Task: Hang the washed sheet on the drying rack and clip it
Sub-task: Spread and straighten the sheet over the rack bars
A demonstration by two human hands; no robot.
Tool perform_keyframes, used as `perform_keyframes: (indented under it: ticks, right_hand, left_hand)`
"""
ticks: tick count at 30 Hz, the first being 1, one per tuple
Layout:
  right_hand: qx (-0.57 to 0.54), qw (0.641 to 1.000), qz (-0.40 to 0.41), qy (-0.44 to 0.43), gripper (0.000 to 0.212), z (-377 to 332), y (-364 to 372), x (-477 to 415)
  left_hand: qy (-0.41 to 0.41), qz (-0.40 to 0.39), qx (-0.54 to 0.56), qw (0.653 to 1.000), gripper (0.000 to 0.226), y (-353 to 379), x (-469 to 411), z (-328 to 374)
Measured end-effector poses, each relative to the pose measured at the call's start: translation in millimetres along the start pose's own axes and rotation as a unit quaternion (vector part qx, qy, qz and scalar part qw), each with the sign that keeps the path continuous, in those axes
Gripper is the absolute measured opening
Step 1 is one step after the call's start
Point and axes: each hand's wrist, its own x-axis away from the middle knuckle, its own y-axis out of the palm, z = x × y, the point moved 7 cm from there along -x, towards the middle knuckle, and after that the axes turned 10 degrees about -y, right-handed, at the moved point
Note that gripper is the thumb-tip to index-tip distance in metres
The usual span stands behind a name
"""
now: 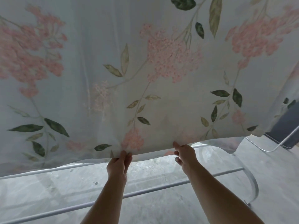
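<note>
A white sheet (100, 65) printed with pink flowers and green leaves fills most of the view and hangs down over the metal drying rack (161, 186). My left hand (119, 164) pinches the sheet's lower hem from below. My right hand (184, 154) grips the same hem a little to the right, its fingers curled under the fabric. Both forearms reach up from the bottom of the frame. The hem is lifted, and the rack's silver bars show beneath it. No clips are in view.
The rack's curved end frame (252, 183) stands at the right. Beyond it are a bent silver leg (275, 147) and a dark panel (286, 125). Below the bars lies a grey concrete floor (48, 196).
</note>
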Motion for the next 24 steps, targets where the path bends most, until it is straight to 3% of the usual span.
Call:
perform_keyframes:
  ticks: [6,24]
  right_hand:
    - [0.055,0.998,0.002,-0.024,0.014,29,5,8]
    - [0.092,0.995,0.018,-0.025,0.018,54,2,16]
  left_hand:
    - [0.047,0.042,-0.020,0.998,0.009,-26,-4,4]
    - [0.042,0.076,-0.052,0.995,0.003,-50,-11,-5]
